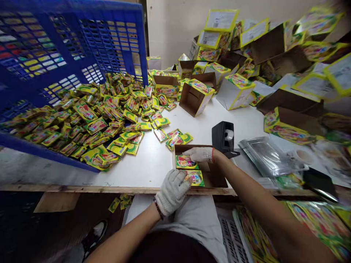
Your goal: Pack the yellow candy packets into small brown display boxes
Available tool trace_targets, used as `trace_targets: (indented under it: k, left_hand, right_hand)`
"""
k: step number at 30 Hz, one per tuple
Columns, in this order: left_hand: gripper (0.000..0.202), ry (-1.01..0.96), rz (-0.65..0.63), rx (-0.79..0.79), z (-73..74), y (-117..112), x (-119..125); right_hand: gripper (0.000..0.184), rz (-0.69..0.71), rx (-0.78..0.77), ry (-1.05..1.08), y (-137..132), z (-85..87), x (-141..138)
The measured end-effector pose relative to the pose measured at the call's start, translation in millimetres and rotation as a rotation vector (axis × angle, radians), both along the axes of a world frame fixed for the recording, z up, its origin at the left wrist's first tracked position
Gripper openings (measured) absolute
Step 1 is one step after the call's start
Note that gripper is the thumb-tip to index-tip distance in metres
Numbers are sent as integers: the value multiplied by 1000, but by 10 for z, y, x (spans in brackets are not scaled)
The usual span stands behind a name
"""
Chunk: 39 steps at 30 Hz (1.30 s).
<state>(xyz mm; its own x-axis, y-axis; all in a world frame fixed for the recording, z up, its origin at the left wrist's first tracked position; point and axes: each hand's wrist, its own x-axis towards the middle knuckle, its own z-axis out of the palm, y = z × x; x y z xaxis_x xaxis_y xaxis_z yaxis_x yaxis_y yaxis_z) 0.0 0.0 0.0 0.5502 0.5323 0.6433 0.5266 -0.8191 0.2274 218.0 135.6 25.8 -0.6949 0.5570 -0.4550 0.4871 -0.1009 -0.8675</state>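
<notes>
An open brown cardboard box [214,179] lies at the front edge of the white table. Inside its left part are two small yellow-and-green printed packs, a far pack [187,163] and a near pack [196,178]. My right hand [201,154], in a white knit glove, reaches into the box with its fingers closed at the top edge of the far pack. My left hand [171,190], gloved too, is curled over the box's near left corner, its fingertips on the left end of the near pack. Both thumbs are partly hidden.
A tipped blue plastic crate [144,44] at left spills a heap of small packs [93,124] onto the table. A black tape dispenser [222,138] stands behind the box. Clear plastic packaging [267,155] lies at right, below piled printed cartons [237,91].
</notes>
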Motion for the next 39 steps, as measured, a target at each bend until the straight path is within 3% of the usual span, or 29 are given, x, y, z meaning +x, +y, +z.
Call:
trace_targets:
  k: [4, 8, 12, 14, 18, 22, 25, 28, 31, 34, 36, 39]
  left_hand:
    - [27, -130, -36, -55, -6, 13, -44]
    - [45, -85, 76, -179, -38, 4, 0]
    - [44, -85, -27, -288, -54, 118, 8]
    - [41, -166, 3, -353, -20, 314, -35]
    - [31, -72, 376, -661, 117, 1013, -81]
    - [16, 27, 443, -800, 138, 1646, 5]
    - [26, 13, 467, -845, 47, 1806, 53]
    - [24, -78, 516, -892, -19, 1812, 56]
    - [20, -201, 532, -893, 16, 1839, 84]
    - [26, -268, 499, -840, 110, 1946, 154]
    - [27, -252, 489, -808, 152, 2042, 194]
    - [20, -168, 493, -782, 138, 2166, 228]
  right_hand:
    - [36, 37, -17, -25, -43, 95, -38]
    - [45, -68, 132, -91, -232, 111, -99]
    - [50, -151, 170, -110, -329, 37, -170]
    - [51, -199, 184, -123, -333, 0, -197]
    - [50, -266, 208, -178, -391, 25, -193]
    - [64, -428, 224, -142, -453, 211, -90]
    - [48, -499, 383, -105, -324, 405, 14]
    - [32, -648, 507, -173, -7, 528, 25]
    - [24, -780, 421, -235, 348, 511, -150]
    - [25, -756, 282, -168, 581, 427, -372]
    - [26, -754, 283, -146, 669, 400, -400]
    - [27, -740, 388, -202, 763, 440, -202]
